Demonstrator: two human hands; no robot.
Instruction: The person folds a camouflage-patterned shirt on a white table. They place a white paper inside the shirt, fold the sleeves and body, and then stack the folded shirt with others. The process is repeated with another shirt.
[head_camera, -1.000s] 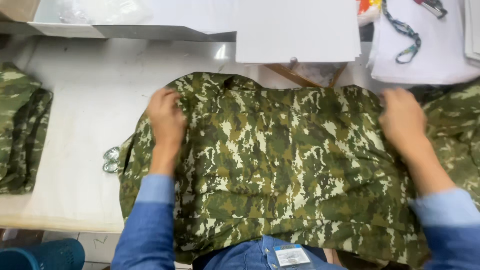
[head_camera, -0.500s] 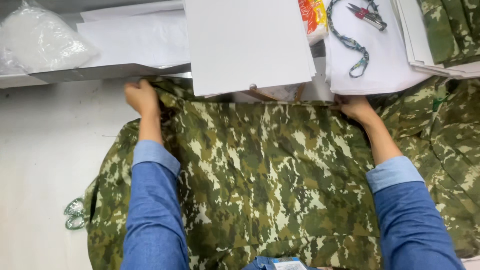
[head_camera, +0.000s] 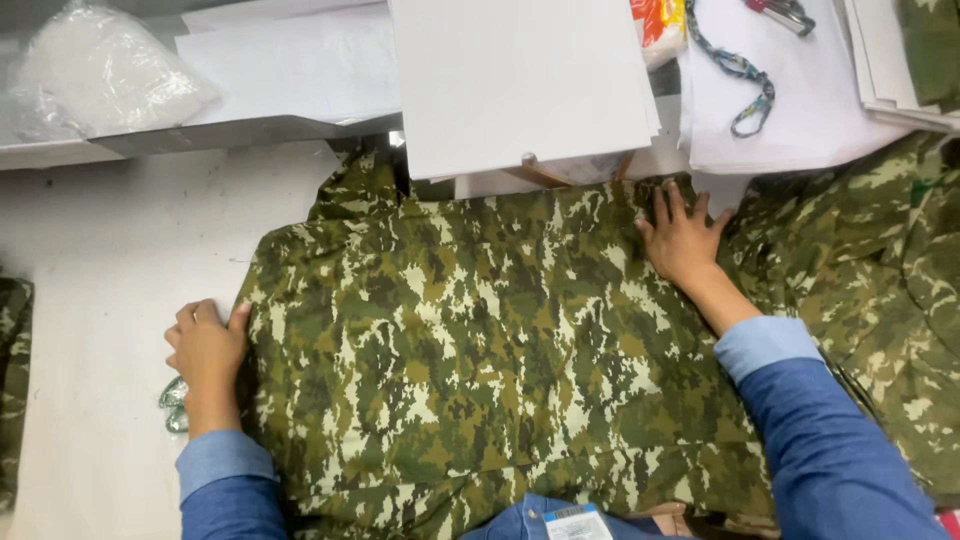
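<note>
Left fingers (head_camera: 208, 318): curled and close together at the garment's left edge, thumb against the cloth; whether they pinch it I cannot tell.
Right fingers (head_camera: 678, 207): spread flat, pressing the cloth near its top right corner.
Left hand (head_camera: 207, 350): on the table (head_camera: 120, 250) just beside the fabric.
Right hand (head_camera: 686, 243): palm down on the cloth, below the paper (head_camera: 520, 80).
Doing it well: I would keep the right palm flat as an anchor and pull evenly from the left edge, so the wrinkles run out sideways without bunching.
Garment (head_camera: 480, 350): camouflage cloth in greens, brown and cream, spread flat across the table in front of the person, its top edge tucked under the paper, with soft creases toward the lower edge.
Nearby: more camouflage cloth (head_camera: 880, 260) to the right.
</note>
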